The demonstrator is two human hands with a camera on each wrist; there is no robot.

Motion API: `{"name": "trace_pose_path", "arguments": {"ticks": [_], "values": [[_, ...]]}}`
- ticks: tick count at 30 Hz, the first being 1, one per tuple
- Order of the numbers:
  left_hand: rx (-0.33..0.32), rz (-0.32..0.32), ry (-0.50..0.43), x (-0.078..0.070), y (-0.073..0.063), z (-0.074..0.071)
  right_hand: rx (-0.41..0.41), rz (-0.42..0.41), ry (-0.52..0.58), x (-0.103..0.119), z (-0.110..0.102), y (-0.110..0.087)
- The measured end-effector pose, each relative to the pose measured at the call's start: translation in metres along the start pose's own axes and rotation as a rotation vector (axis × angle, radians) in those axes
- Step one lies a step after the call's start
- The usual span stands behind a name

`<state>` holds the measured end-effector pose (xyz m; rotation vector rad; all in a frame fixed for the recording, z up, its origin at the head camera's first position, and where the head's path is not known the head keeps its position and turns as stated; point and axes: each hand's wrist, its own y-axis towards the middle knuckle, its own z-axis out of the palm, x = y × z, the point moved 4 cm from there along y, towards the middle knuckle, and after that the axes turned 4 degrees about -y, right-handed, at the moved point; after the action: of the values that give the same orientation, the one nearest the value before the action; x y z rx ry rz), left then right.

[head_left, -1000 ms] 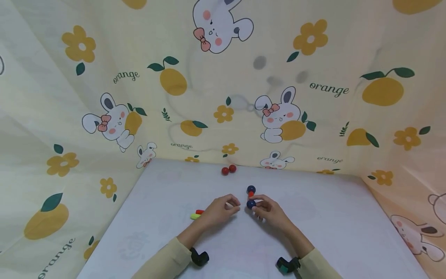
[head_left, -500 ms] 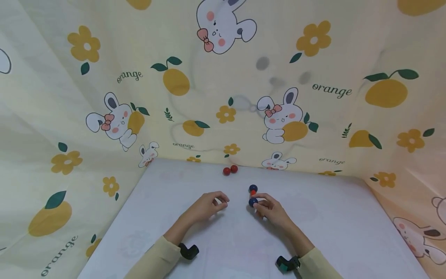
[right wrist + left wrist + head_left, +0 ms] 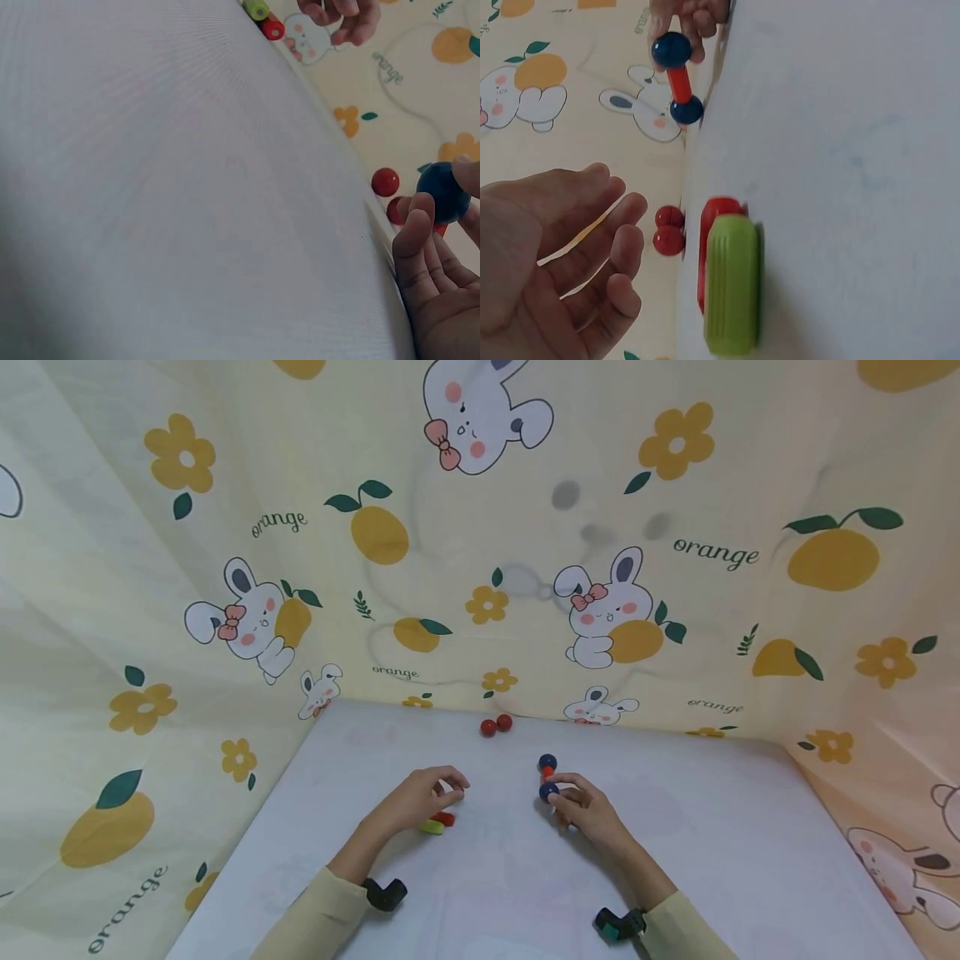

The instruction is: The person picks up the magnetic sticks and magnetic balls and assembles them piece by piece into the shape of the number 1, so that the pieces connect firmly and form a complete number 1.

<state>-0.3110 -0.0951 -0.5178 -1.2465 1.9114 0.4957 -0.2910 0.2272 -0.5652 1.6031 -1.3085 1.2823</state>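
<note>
Blue balls [image 3: 671,49]: glossy, lacquered look. Orange-red rod [image 3: 679,85] between: smooth, low sheen. Red balls [image 3: 669,241]: glossy too. Green block [image 3: 732,285]: satin, fine lengthwise grooves. Tabletop [image 3: 675,827]: smooth, matt. Printed backdrop [image 3: 450,518]: creased cloth. Sleeves [image 3: 322,914]: matt cloth. Wrist cameras [image 3: 386,895]: plastic-looking.

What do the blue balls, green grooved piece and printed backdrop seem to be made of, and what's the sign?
Blue balls: glossy, with small bright highlights; painted wood or plastic, the look leaves it open.
Green grooved piece: duller, without sharp highlights; perhaps plastic or painted wood.
Printed backdrop: matte, probably cloth, since it hangs in soft creases.
</note>
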Motion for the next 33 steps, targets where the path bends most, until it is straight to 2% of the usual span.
{"name": "trace_pose_path", "arguments": {"ticks": [7,16,24,29,33], "values": [[-0.007,-0.024,0.038,0.011,-0.005,-0.009,0.005,-0.020,0.026,0.004,0.000,-0.001],[0.028,-0.024,0.134,0.022,-0.009,-0.011,-0.003,0.024,0.065,-0.001,-0.002,0.003],[0.039,-0.008,0.153,0.032,-0.011,-0.009,-0.037,0.143,0.116,-0.008,-0.008,0.008],[0.044,0.007,0.147,0.033,-0.013,-0.010,-0.059,0.181,0.091,-0.006,-0.011,0.009],[0.048,0.002,0.143,0.033,-0.014,-0.011,-0.065,0.205,0.115,-0.004,-0.011,0.011]]}}
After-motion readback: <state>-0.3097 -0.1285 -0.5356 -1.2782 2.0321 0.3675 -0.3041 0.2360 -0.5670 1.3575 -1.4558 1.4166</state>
